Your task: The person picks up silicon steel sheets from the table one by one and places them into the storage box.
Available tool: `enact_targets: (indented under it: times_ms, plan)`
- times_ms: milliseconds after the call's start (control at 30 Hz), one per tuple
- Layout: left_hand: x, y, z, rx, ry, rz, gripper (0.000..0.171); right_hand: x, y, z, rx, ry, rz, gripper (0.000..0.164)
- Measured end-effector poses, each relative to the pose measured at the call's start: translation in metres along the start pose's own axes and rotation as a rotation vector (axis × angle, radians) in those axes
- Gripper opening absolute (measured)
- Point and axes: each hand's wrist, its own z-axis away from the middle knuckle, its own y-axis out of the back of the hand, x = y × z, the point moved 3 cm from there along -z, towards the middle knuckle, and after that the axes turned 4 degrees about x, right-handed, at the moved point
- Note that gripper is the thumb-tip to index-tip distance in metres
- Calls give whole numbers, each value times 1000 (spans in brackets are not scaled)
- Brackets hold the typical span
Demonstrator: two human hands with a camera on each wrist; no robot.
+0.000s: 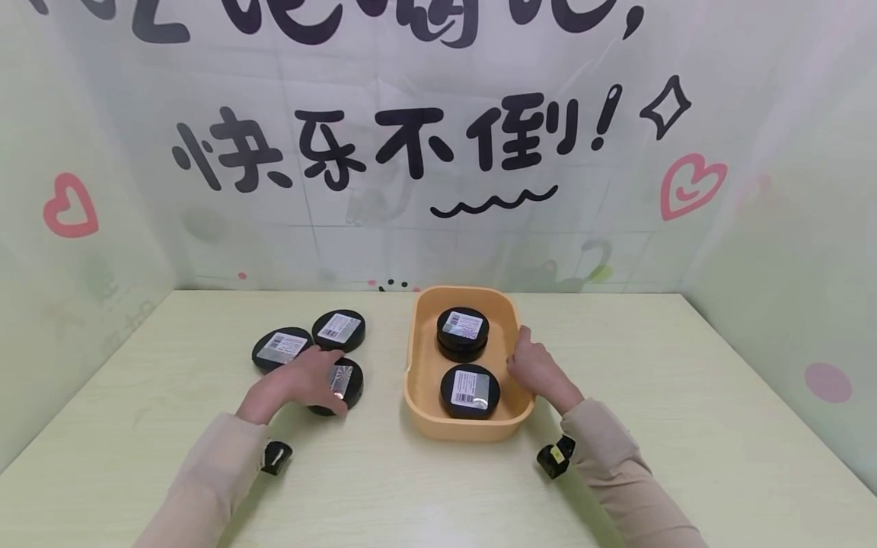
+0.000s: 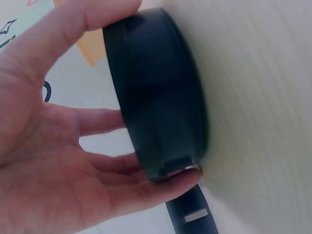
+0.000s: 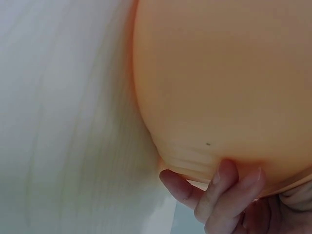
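Observation:
My left hand (image 1: pixel 306 380) grips a round black container (image 1: pixel 352 385) with a silvery label, standing on the table left of the tray. In the left wrist view, the thumb lies over one side of this container (image 2: pixel 158 92) and fingertips hold the opposite side. With my right hand (image 1: pixel 536 371) I grip the right rim of an orange plastic tray (image 1: pixel 422 361). The right wrist view shows fingers (image 3: pixel 222 190) curled against the tray's outer wall (image 3: pixel 219 87). Inside the tray are a stack of two black containers (image 1: pixel 462 333) and a single one (image 1: pixel 470 391) nearer me.
Two more black containers, a left one (image 1: pixel 282 348) and a farther one (image 1: pixel 339 329), lie beyond my left hand on the pale wooden table (image 1: pixel 425 495). A printed backdrop (image 1: pixel 384 251) stands behind the table, with side panels left and right.

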Motion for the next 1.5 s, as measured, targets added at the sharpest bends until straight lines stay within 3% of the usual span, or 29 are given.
enact_targets:
  times_ms: [367,800,1233,1500]
  plan:
    - [1,7,3,75,19,29,90,-1,0,1,-7,-10,14,51]
    - [28,24,2,218,-43,82,87,-2,2,3,44,56,32,43]
    - [62,28,-3,395,-223,156,89,-2,1,3,31,32,26,45]
    - [85,28,-8,387,-299,194,88,-2,2,2,7,19,10,46]
